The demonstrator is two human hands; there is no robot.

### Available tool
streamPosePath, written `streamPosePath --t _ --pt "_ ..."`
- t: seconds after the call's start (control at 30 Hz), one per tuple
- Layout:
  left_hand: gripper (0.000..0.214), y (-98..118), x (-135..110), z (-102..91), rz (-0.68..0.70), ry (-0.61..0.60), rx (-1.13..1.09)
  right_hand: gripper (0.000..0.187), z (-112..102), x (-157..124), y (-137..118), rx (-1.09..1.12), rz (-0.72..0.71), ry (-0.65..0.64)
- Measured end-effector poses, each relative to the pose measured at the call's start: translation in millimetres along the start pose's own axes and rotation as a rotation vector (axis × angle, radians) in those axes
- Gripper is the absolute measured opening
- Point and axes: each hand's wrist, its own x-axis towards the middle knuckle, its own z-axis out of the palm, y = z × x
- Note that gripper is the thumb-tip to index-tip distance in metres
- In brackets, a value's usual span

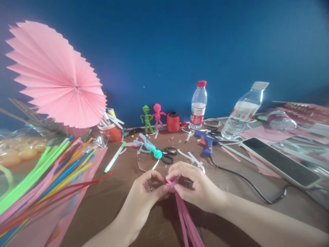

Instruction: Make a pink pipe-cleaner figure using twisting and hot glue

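Low in the middle of the head view, my left hand (150,190) and my right hand (194,187) meet with fingertips pinched on a bunch of pink pipe cleaners (185,218). Its top is a small coiled knot between my fingers, partly covered by them. The long loose ends hang down past my right thumb toward the near edge. Just beyond my hands lie a light-blue pipe cleaner figure (150,147) and black-handled scissors (169,154). Further back, a green figure (147,120) and a pink figure (158,115) stand near the blue wall.
At left lie colourful pipe cleaners (51,185), a pink paper fan (64,79), a cup of pens (111,132) and a marker (114,157). A blue glue gun (207,142), two water bottles (198,109) (243,111) and a phone (280,161) are at right; a black cord crosses the table.
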Motion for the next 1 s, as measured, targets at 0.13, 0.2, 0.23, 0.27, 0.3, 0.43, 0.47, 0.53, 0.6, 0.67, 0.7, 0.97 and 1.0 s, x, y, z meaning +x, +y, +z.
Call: streamPosePath --t 0.13,0.2,0.23,0.27,0.3,0.43,0.47,0.53,0.6,0.67,0.7,0.97,1.0 --pt "0.02 -1.1 0.8 -0.7 0.009 0.001 0.008 0.033 0.0 -0.2 -0.1 0.004 -0.003 -0.003" --pt "0.021 -2.4 1.8 -1.4 0.012 0.0 0.015 0.033 0.0 -0.4 0.0 0.01 -0.014 0.0" --pt "0.022 -3.1 2.4 -1.8 0.014 0.002 0.014 0.032 0.0 -0.4 0.0 0.013 -0.019 0.001" --pt "0.023 -3.8 2.9 -2.1 0.016 0.004 0.014 0.032 0.0 -0.5 0.1 0.016 -0.022 0.0" --pt "0.024 -4.5 3.4 -2.3 0.016 0.004 0.011 0.032 -0.1 -0.5 0.0 0.019 -0.023 -0.001" --pt "0.027 -5.2 3.6 -1.7 0.024 0.007 -0.007 0.032 0.1 -0.6 0.4 0.028 -0.02 -0.004" --pt "0.028 -4.9 3.2 -1.2 0.026 0.012 -0.014 0.031 0.3 -0.6 0.6 0.03 -0.019 -0.005" --pt "0.03 -4.1 2.4 -0.2 0.03 0.025 -0.023 0.032 0.6 -0.7 0.9 0.035 -0.017 -0.007" --pt "0.032 -3.4 1.8 0.5 0.033 0.036 -0.029 0.031 0.7 -0.8 0.8 0.046 -0.009 -0.011" --pt "0.033 -3.2 1.6 0.5 0.034 0.042 -0.028 0.031 0.6 -0.9 0.2 0.055 0.002 -0.016" --pt "0.033 -3.3 1.7 0.3 0.032 0.041 -0.024 0.03 0.5 -0.9 -0.3 0.056 0.005 -0.017" --pt "0.033 -2.5 1.6 0.4 0.022 0.038 -0.029 0.03 -0.2 0.0 -3.0 0.055 0.006 -0.019" --pt "0.033 -2.3 1.4 0.6 0.023 0.04 -0.029 0.03 -0.2 0.0 -2.9 0.056 0.006 -0.019"
